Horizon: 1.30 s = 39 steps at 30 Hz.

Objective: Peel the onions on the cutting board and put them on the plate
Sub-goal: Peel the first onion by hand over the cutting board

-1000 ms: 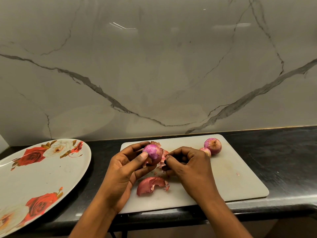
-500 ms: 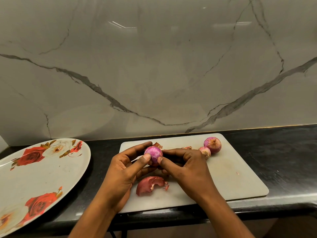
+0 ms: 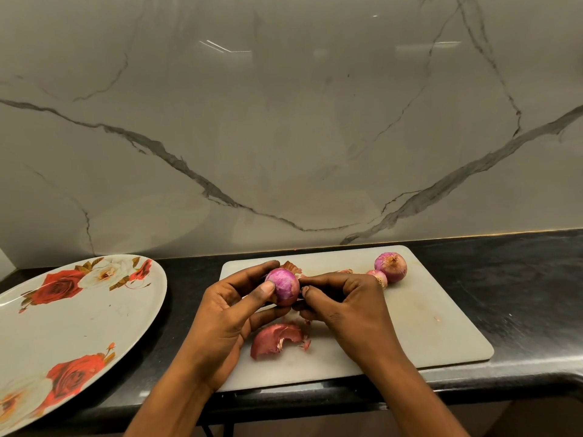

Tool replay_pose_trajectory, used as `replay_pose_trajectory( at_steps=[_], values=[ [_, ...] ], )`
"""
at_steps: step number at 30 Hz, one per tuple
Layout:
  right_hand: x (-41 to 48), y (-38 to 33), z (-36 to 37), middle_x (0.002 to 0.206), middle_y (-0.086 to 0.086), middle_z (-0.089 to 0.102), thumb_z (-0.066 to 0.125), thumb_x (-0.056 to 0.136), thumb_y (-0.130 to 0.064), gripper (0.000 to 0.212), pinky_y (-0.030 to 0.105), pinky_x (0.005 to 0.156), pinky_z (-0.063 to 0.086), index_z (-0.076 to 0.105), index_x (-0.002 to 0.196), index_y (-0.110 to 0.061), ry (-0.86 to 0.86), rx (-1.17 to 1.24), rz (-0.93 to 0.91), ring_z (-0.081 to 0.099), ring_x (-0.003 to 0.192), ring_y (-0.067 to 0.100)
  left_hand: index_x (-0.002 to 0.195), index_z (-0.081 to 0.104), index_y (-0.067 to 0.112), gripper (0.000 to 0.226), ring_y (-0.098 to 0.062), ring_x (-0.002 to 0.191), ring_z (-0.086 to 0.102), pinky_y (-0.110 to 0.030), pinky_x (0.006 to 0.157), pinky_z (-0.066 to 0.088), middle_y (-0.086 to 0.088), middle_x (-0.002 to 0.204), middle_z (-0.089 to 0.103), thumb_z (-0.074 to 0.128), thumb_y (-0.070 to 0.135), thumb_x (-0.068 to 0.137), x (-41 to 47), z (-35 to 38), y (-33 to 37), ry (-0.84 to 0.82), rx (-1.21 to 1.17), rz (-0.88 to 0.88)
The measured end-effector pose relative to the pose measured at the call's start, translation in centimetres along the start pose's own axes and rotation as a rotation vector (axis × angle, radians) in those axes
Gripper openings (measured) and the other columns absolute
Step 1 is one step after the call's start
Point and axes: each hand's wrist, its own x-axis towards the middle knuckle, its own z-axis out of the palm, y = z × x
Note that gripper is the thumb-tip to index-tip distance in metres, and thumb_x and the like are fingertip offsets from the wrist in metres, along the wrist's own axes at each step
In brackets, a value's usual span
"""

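Note:
My left hand [image 3: 227,313] grips a small purple onion [image 3: 284,284] between thumb and fingers, just above the white cutting board [image 3: 441,329]. My right hand [image 3: 347,307] meets it from the right, its thumb and fingertips pinching at the onion's side. Two unpeeled onions lie at the board's far right: a larger one [image 3: 391,267] and a smaller one [image 3: 378,276] partly behind my right hand. The large rose-patterned plate [image 3: 63,323] sits to the left with nothing on it.
A curled piece of red onion skin [image 3: 274,340] lies on the board's near part, with smaller scraps [image 3: 290,266] behind the held onion. The board rests on a black counter [image 3: 520,294] against a marble wall. The counter's front edge runs close below my wrists.
My right hand has moved left from below the onion up against its side. The left hand has turned the onion a little. Loose skin seen beside the onion earlier is gone from there.

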Motion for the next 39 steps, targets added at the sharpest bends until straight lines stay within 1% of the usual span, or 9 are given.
replay_pose_trajectory(
  at_steps=[3,5,12,23,26,28,31,35,39],
  values=[
    [-0.04,-0.04,0.07,0.091,-0.006,0.082,0.078,0.092,-0.018,0.016,0.034,0.076,0.066,0.082,0.100,-0.031,-0.013,0.006,0.004,0.080,0.084,0.016,0.132,0.070,0.008,0.043,-0.036,0.118,0.072,-0.044,0.090,0.064,-0.014,0.130,0.073,0.067,0.009,0.089,-0.01,0.04,0.03,0.019,0.013,0.011],
    [-0.06,0.02,0.09,0.092,-0.008,0.082,0.083,0.087,-0.026,0.018,0.037,0.079,0.066,0.083,0.105,-0.028,-0.011,-0.020,-0.006,0.080,0.086,0.014,0.133,0.070,0.009,0.044,-0.035,0.119,0.072,-0.047,0.093,0.063,-0.014,0.131,0.073,0.068,0.009,0.089,-0.03,-0.01,0.02,0.020,0.026,0.009],
    [0.12,0.17,0.00,0.086,-0.005,0.082,0.079,0.091,-0.014,0.021,0.046,0.076,0.066,0.083,0.092,-0.035,0.006,-0.062,-0.018,0.080,0.079,0.018,0.132,0.071,0.009,0.041,-0.038,0.119,0.071,-0.048,0.093,0.063,-0.016,0.131,0.072,0.068,0.008,0.091,-0.03,-0.15,0.00,0.003,0.035,-0.009],
    [0.01,0.05,0.12,0.085,-0.003,0.082,0.070,0.096,-0.006,0.026,0.036,0.073,0.067,0.082,0.092,-0.029,0.039,0.003,0.057,0.081,0.080,0.018,0.133,0.069,0.009,0.040,-0.038,0.118,0.072,-0.042,0.089,0.065,-0.015,0.130,0.073,0.064,0.008,0.094,-0.01,0.08,0.18,0.020,-0.024,-0.022],
    [0.02,0.18,0.07,0.087,-0.001,0.082,0.064,0.099,-0.005,0.027,0.040,0.075,0.067,0.081,0.094,-0.025,0.073,0.015,0.090,0.081,0.080,0.019,0.133,0.070,0.010,0.040,-0.035,0.119,0.072,-0.041,0.089,0.065,-0.014,0.130,0.073,0.065,0.009,0.093,0.07,0.03,0.17,0.045,-0.028,-0.005],
    [0.08,0.21,0.05,0.087,0.001,0.082,0.066,0.099,-0.009,0.020,0.042,0.075,0.067,0.082,0.094,-0.021,0.079,0.029,0.091,0.081,0.080,0.020,0.133,0.069,0.011,0.042,-0.034,0.119,0.072,-0.042,0.090,0.064,-0.013,0.130,0.073,0.066,0.010,0.092,0.10,0.04,0.15,0.050,-0.022,0.003],
    [-0.14,-0.11,0.15,0.084,-0.002,0.082,0.078,0.092,-0.022,0.006,0.035,0.071,0.067,0.082,0.094,-0.027,0.017,0.024,0.044,0.080,0.078,0.018,0.133,0.069,0.012,0.043,-0.033,0.120,0.071,-0.043,0.092,0.064,-0.012,0.131,0.073,0.067,0.012,0.090,0.06,0.07,0.18,0.049,-0.020,0.006],
    [-0.14,0.09,0.15,0.086,-0.007,0.081,0.079,0.091,-0.017,0.015,0.029,0.070,0.065,0.080,0.096,-0.031,-0.004,-0.033,0.022,0.080,0.080,0.014,0.133,0.069,0.012,0.044,-0.033,0.120,0.072,-0.043,0.093,0.063,-0.012,0.131,0.073,0.067,0.012,0.089,0.01,0.05,0.18,0.048,-0.021,0.003],
    [-0.02,0.21,0.10,0.083,-0.005,0.081,0.076,0.094,-0.014,0.014,0.028,0.069,0.065,0.080,0.091,-0.027,0.015,-0.049,0.029,0.080,0.078,0.014,0.132,0.070,0.012,0.043,-0.033,0.120,0.071,-0.044,0.092,0.064,-0.012,0.131,0.073,0.067,0.012,0.089,0.07,0.01,0.11,0.052,-0.015,0.002]
  ],
)
